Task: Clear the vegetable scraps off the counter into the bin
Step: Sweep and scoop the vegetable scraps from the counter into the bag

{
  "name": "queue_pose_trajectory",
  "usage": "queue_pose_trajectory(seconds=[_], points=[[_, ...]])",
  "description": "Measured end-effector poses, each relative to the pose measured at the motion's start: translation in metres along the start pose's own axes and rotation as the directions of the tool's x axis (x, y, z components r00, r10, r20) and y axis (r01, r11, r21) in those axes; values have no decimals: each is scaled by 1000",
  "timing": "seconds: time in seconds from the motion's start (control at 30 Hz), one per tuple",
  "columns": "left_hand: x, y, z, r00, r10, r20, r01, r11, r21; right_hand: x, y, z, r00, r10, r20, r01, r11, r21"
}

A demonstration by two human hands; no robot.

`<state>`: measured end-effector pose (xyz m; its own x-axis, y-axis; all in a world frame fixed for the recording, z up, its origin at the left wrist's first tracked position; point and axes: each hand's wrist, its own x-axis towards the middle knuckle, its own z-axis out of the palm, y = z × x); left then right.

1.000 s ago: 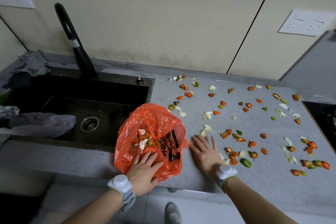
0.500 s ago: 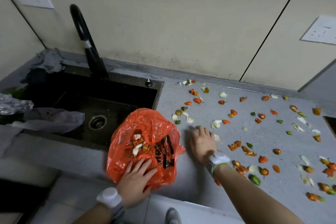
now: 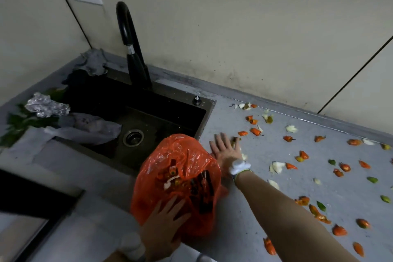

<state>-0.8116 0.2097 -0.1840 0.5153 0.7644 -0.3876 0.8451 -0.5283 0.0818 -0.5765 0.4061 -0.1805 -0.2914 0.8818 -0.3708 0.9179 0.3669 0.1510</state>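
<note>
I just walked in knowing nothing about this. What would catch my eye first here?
The bright orange plastic bag at the front edge of the counter, right of the black sink, with the left hand spread on it. Then the orange, green and white vegetable scraps strewn over that grey counter, where the right hand lies flat beside the bag.

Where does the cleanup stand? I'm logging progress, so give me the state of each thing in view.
orange bag: lying on the counter, scraps already inside.
left hand: fingers spread, pressing on the bag.
right hand: flat on the counter beside the bag, holding nothing.
pepper scraps: scattered over the counter, not yet bagged.
faucet: no water running.
sink: pale plastic bag draped over its left edge.
</note>
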Motion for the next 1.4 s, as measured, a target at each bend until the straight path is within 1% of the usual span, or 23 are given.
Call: queue_pose_trajectory(seconds=[0.1,0.3,0.4,0.57,0.63,0.7,0.73,0.77,0.8,0.83,0.87,0.9,0.93,0.97,1.0,1.07,1.1,1.13,1.2,1.27,1.33,1.4], points=[[7,2,-4,1000,-9,3,9,1000,7,4,12,5,997,70,13,-70,996,50],[22,7,-6,999,41,15,-42,999,31,-21,41,17,981,188,-45,-181,975,127],[32,13,-8,997,55,58,-58,997,52,-43,58,30,967,254,-22,-247,955,163],[41,25,-7,984,168,66,-172,984,56,-83,87,45,893,445,71,-450,875,178],[44,31,-9,970,240,43,-242,967,82,-92,94,45,869,487,89,-495,854,158],[45,36,-9,942,335,-19,-332,939,93,-98,96,43,869,491,61,-495,858,140],[46,37,-9,925,379,-30,-375,923,84,-100,95,40,877,480,13,-476,866,152],[46,38,-10,909,416,-35,-413,908,73,-101,92,35,884,465,-51,-447,871,202],[47,38,-10,896,444,-30,-441,895,64,-101,87,26,886,448,-122,-395,864,311],[47,38,-10,885,465,-25,-463,885,50,-102,80,12,878,453,-156,-330,809,487],[47,36,-11,877,480,-24,-479,877,33,-100,73,-4,873,468,-133,-260,680,686],[46,34,-13,872,490,-21,-489,872,16,-97,66,-17,887,458,-58,-204,502,841],[45,31,-15,870,492,-14,-492,870,1,-94,60,-28,913,409,8,-154,326,933],[42,28,-19,872,489,-4,-489,872,-12,-90,52,-38,939,340,42,-134,251,959],[39,24,-23,875,484,9,-484,875,-22,-86,45,-43,962,264,63,-138,277,951],[37,18,-29,879,475,35,-473,880,-45,-78,38,-44,979,158,132,-189,434,881],[35,14,-30,883,468,41,-466,883,-53,-73,36,-43,977,132,165,-210,503,838],[32,11,-29,888,458,46,-456,888,-56,-67,33,-43,976,110,188,-218,542,812],[28,5,-28,900,435,36,-433,900,-50,-56,28,-45,978,76,194,-201,588,784],[23,2,-28,912,410,27,-408,912,-49,-47,27,-49,984,88,153,-174,610,773],[20,0,-31,919,392,33,-390,920,-43,-37,29,-53,985,145,92,-163,624,764],[18,-3,-34,925,381,1,-380,925,-14,-28,33,-61,978,206,29,-160,655,739]])
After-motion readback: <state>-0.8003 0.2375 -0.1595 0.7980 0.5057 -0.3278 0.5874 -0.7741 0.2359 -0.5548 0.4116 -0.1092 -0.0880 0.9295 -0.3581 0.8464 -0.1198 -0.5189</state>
